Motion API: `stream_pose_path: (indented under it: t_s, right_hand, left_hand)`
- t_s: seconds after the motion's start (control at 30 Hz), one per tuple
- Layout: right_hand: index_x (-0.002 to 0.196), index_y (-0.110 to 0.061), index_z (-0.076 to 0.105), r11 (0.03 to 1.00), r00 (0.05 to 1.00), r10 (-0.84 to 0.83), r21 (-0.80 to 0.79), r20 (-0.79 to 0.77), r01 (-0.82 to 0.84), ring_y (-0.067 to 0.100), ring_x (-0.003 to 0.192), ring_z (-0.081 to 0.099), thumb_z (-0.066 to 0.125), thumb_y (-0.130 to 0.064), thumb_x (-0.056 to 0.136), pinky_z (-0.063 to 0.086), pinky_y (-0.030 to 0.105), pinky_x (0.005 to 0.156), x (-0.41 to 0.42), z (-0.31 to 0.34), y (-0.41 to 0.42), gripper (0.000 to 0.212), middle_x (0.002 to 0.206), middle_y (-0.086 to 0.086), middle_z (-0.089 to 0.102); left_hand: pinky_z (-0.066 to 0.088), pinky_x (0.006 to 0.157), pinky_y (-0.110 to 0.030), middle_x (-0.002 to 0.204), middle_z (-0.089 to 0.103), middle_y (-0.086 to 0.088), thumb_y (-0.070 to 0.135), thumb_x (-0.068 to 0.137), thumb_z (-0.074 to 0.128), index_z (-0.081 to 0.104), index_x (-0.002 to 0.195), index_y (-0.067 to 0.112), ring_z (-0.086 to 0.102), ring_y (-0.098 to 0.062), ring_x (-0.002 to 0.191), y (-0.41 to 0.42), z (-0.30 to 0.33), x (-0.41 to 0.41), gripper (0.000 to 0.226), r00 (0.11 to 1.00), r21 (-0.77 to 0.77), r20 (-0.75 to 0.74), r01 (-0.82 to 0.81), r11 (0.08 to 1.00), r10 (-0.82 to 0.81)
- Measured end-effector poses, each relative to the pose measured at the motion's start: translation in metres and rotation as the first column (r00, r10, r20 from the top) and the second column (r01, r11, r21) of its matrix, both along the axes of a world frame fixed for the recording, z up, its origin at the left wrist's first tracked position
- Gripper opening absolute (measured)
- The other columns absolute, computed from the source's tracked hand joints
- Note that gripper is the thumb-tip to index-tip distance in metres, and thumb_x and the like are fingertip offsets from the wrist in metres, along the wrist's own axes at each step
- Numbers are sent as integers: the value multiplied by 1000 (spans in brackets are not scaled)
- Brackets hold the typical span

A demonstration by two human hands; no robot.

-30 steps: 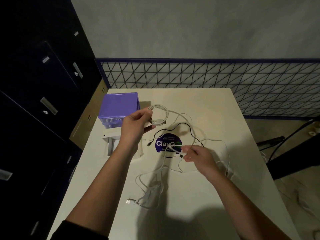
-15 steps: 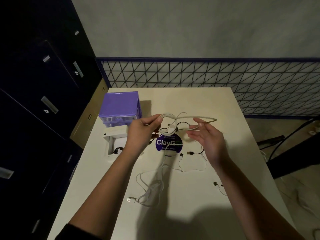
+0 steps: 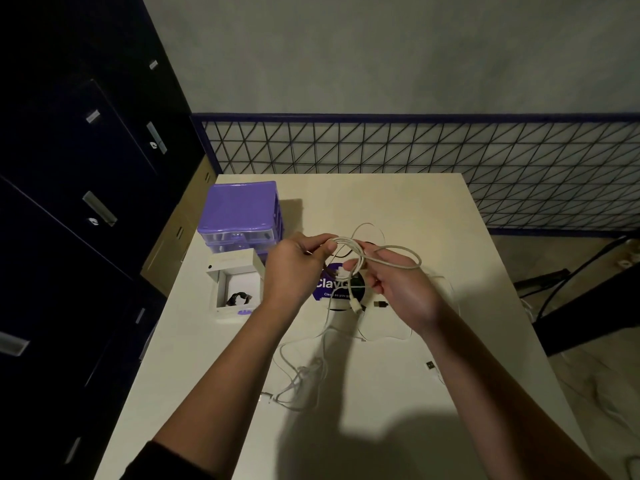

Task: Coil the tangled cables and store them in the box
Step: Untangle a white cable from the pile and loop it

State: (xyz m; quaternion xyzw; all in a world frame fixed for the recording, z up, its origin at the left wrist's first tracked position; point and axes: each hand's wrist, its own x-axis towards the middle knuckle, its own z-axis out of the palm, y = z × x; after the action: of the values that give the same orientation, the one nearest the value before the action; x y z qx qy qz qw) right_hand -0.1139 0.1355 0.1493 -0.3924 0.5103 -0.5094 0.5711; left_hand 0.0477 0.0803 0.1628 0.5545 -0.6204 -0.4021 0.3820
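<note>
Lower centre of frame: a loose tangle of thin white cable [image 3: 301,379] lies on the smooth, matte cream table [image 3: 388,393], with a small plug end at its left. A separate small connector [image 3: 429,365] lies on the tabletop right of centre, beside the right forearm. Mid-frame, both hands are raised above the table. Left hand [image 3: 294,268]: fingers curled, thumb and fingertips pinching a bundle of round white cable loops [image 3: 349,247]. Right hand [image 3: 398,285]: fingers curled, pinching the same white cable, one long oval loop arching over its knuckles and a plug end hanging down below. Under the hands, a round dark-blue sticker [image 3: 332,289] with white lettering, partly covered, with a thin black cable [image 3: 346,251] near it. Left of centre: an open white cardboard box [image 3: 235,285], rectangular, with a small dark coil inside. Behind it, a purple plastic drawer unit [image 3: 242,209] with translucent fronts. Far edge: a black wire-mesh fence [image 3: 415,147] against a plain grey wall.
</note>
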Motion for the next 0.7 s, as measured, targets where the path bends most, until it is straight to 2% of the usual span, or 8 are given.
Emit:
stream_pose_path:
  t_s: [0.13, 0.23, 0.33, 0.43, 0.53, 0.6, 0.7]
  right_hand:
    - [129, -13, 56, 997, 992, 67, 21, 108, -70, 9, 63, 41, 51, -11, 93, 26, 26, 60, 2, 11, 4, 36, 103, 6, 68]
    - [126, -14, 58, 998, 990, 52, 13, 132, -54, 15, 74, 53, 67, -10, 83, 40, 25, 66, 6, 14, 7, 43, 99, 10, 66]
    - [114, -9, 61, 1000, 986, 4, -16, 165, -1, 23, 83, 60, 62, 8, 84, 53, 28, 67, 12, 15, 7, 36, 90, 10, 63]
    - [120, -5, 54, 995, 983, -93, 50, 159, 86, 25, 78, 64, 65, 15, 78, 55, 30, 64, 15, 13, 4, 47, 85, 9, 64]
    - [119, -6, 48, 990, 987, -119, 88, 105, 109, 22, 72, 65, 67, 16, 75, 53, 29, 61, 17, 11, 3, 53, 85, 8, 64]
    - [114, -6, 49, 989, 996, -74, 131, 47, 67, 21, 69, 63, 68, 18, 73, 52, 30, 58, 18, 8, 3, 51, 84, 8, 63]
    - [114, -2, 56, 964, 994, 105, 246, -1, -102, 18, 66, 63, 69, 15, 73, 51, 27, 54, 20, -2, 7, 46, 86, 16, 66]
  left_hand:
    - [57, 74, -42, 81, 68, 5, 35, 86, 69, 75, 101, 32, 67, -19, 76, -1, -1, 2, 16, 998, -63, 49, -41, 997, 44]
    - [57, 73, -38, 83, 67, 5, 35, 87, 68, 75, 103, 31, 67, -20, 75, -1, -1, 0, 18, 997, -92, 56, -52, 994, 58]
    - [55, 68, -33, 85, 69, 4, 37, 87, 67, 75, 103, 32, 66, -17, 72, 0, -2, -4, 18, 995, -119, 80, -47, 992, 57]
    - [58, 65, -40, 84, 72, 3, 39, 87, 67, 74, 103, 33, 65, -14, 70, 1, -7, -5, 18, 996, -80, 49, -69, 994, 73]
    - [58, 67, -45, 82, 74, 2, 37, 87, 68, 74, 101, 32, 68, -18, 73, 1, -9, -6, 17, 996, -28, 17, -93, 995, 93]
    - [57, 73, -44, 84, 74, 1, 35, 87, 68, 75, 102, 30, 69, -20, 79, 0, -7, -6, 17, 994, -8, -9, -108, 994, 108]
    - [57, 83, -41, 90, 75, 0, 32, 89, 67, 74, 107, 23, 69, -20, 88, -6, -3, -5, 21, 987, 10, -82, -135, 991, 136]
